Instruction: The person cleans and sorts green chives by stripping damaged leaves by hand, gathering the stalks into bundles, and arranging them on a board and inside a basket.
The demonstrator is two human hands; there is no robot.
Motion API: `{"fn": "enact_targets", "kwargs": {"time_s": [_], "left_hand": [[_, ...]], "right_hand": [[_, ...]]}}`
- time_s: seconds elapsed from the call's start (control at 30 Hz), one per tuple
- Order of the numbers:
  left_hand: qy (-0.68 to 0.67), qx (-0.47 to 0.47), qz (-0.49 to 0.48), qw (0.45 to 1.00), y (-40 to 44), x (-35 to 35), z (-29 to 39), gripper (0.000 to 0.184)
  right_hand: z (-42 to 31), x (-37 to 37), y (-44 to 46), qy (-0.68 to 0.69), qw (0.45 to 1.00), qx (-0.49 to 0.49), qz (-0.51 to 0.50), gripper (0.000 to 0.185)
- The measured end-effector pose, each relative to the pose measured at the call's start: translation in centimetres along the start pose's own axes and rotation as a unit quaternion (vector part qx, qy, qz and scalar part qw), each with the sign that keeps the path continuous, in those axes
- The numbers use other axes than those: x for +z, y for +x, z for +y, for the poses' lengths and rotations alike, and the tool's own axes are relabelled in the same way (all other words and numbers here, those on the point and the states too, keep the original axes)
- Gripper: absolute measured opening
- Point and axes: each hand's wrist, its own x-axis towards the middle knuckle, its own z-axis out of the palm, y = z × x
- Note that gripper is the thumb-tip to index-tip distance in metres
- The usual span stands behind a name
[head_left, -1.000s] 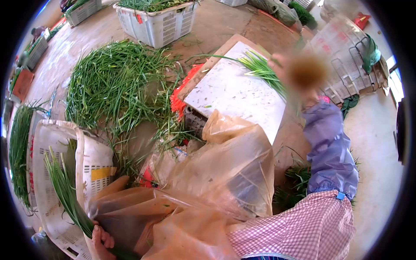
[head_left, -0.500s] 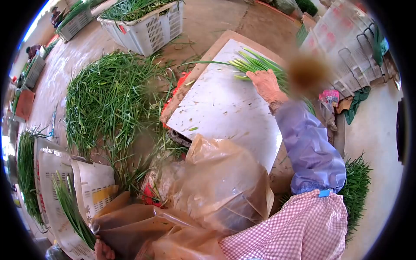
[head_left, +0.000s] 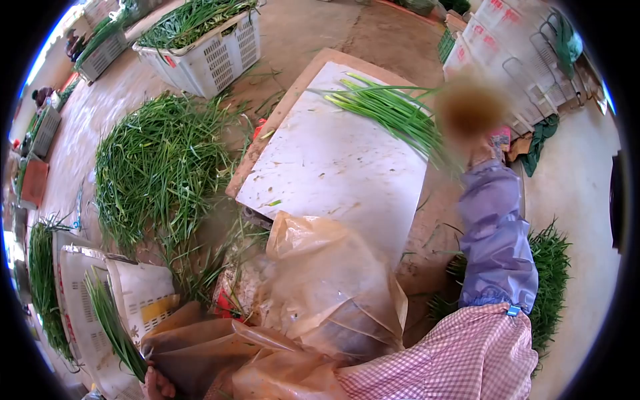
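Observation:
My left hand (head_left: 157, 385), low at the left edge of my apron, is closed round the lower end of a thin bunch of green chives (head_left: 112, 320) that points up and left. A looser bunch of chives with pale ends (head_left: 383, 110) lies across the far right corner of a white board (head_left: 333, 160). Beyond that bunch, to the right, is my right hand (head_left: 481, 153) at the end of a purple sleeve. A blurred brown spot hides most of it, so its fingers do not show. Brown plastic (head_left: 333, 287) covers my lap.
A big heap of chives (head_left: 160, 167) lies on the floor at left. A white crate (head_left: 220, 57) full of greens stands behind it; another white crate (head_left: 80, 293) is beside my left hand. More greens (head_left: 550, 287) lie at right, below stacked white crates (head_left: 513, 60).
My right hand has let go of the chives on the board and moved right, behind the blurred spot. Those chives now lie loose. My left hand has stayed nearly still.

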Motion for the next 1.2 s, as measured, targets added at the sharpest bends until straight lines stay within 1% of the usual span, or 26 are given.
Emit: {"fn": "enact_targets", "kwargs": {"time_s": [0.03,0.07,0.13,0.17,0.23,0.27,0.33,0.37,0.4,0.43,0.5,0.53,0.57,0.6,0.67,0.7,0.73,0.8,0.83,0.9,0.93,1.0,1.03,1.1,1.13,1.2], "left_hand": [[-0.004,0.0,-0.003,1.0,0.0,-0.1,0.0,0.02],[-0.007,0.003,-0.006,1.0,0.1,0.0,0.1,0.019],[-0.014,0.005,-0.012,1.0,0.3,0.3,0.3,0.017],[-0.018,0.006,-0.014,1.0,0.3,0.3,0.3,0.017],[-0.025,0.007,-0.02,0.999,0.3,0.4,0.3,0.016],[-0.031,0.007,-0.02,0.999,0.3,0.3,0.2,0.015],[-0.043,0.006,-0.023,0.999,0.2,0.4,0.2,0.015],[-0.05,0.005,-0.025,0.998,0.1,0.5,0.2,0.015],[-0.059,0.003,-0.028,0.998,0.1,0.5,0.2,0.015],[-0.069,0.004,-0.031,0.997,0.2,0.5,0.1,0.015],[-0.099,0.008,-0.037,0.994,-0.1,0.3,-0.1,0.016],[-0.114,0.013,-0.041,0.993,-0.3,0.3,0.0,0.017],[-0.14,0.042,-0.045,0.988,-0.1,0.4,0.3,0.022],[-0.114,0.046,-0.035,0.992,-0.5,0.8,0.7,0.021],[-0.111,0.044,-0.013,0.993,-0.8,-0.5,-0.5,0.022],[-0.104,0.044,-0.004,0.994,-0.9,-0.8,-0.7,0.024],[-0.108,0.04,0.002,0.993,-1.4,-1.2,-0.9,0.024],[-0.022,0.084,-0.004,0.996,-3.3,-0.9,-0.3,0.026],[-0.006,0.07,0.003,0.998,-3.4,-0.7,-0.3,0.025],[0.002,0.029,0.013,0.999,-3.7,-0.7,-0.2,0.025],[0.0,0.012,0.014,1.0,-3.3,-0.4,-0.2,0.025],[0.011,-0.011,0.011,1.0,-3.0,-0.5,-0.1,0.024],[0.016,-0.021,0.007,1.0,-2.9,-0.7,0.0,0.024],[0.027,-0.041,0.003,0.999,-2.6,-0.8,0.2,0.024],[0.034,-0.05,-0.001,0.998,-2.4,-1.0,0.4,0.024],[0.045,-0.071,-0.008,0.996,-2.1,-0.8,1.2,0.024]], "right_hand": [[1.9,-1.9,0.4,0.036,0.999,0.014,0.008,0.013],[7.5,-4.5,1.3,0.21,0.972,0.106,-0.023,0.014],[8.8,-7.0,1.9,0.377,0.904,0.194,-0.054,0.016],[5.7,-9.2,2.1,0.366,0.914,0.174,-0.021,0.015],[3.7,-12.0,3.1,0.351,0.923,0.154,0.011,0.016],[4.5,-13.9,3.9,0.279,0.947,0.151,0.052,0.015],[4.2,-14.5,5.4,0.205,0.963,0.149,0.086,0.015],[3.2,-13.7,6.3,0.085,0.98,0.168,0.064,0.016],[2.5,-12.4,6.8,-0.039,0.981,0.185,0.039,0.016],[2.1,-10.4,6.5,-0.038,0.982,0.184,0.032,0.016],[2.0,-4.0,5.0,-0.119,0.987,0.05,-0.097,0.021],[1.5,-0.6,3.8,-0.136,0.982,0.007,-0.133,0.026],[0.8,2.3,2.5,-0.154,0.974,-0.039,-0.165,0.033],[0.4,5.2,1.5,-0.141,0.974,-0.042,-0.173,0.033],[-0.7,9.9,-0.3,-0.193,0.942,0.046,-0.271,0.045],[-2.1,11.1,-1.0,-0.189,0.941,0.043,-0.277,0.045],[-3.7,11.7,-1.9,-0.298,0.905,-0.042,-0.302,0.048],[-7.7,13.3,-2.9,-0.382,0.873,-0.131,-0.275,0.047],[-9.6,14.4,-2.7,-0.379,0.869,-0.142,-0.283,0.047],[-12.9,16.7,-2.5,-0.165,0.917,-0.19,-0.309,0.039],[-11.7,19.9,-3.5,-0.064,0.928,-0.177,-0.321,0.026],[-15.2,23.1,-4.3,-0.059,0.882,-0.197,-0.425,0.017],[-16.2,24.9,-4.9,-0.062,0.878,-0.202,-0.429,0.017],[-16.7,29.2,-6.2,-0.078,0.805,-0.218,-0.546,0.017],[-16.9,30.9,-6.5,-0.081,0.8,-0.221,-0.552,0.017],[-18.0,33.6,-7.1,-0.126,0.746,-0.22,-0.616,0.022]]}}
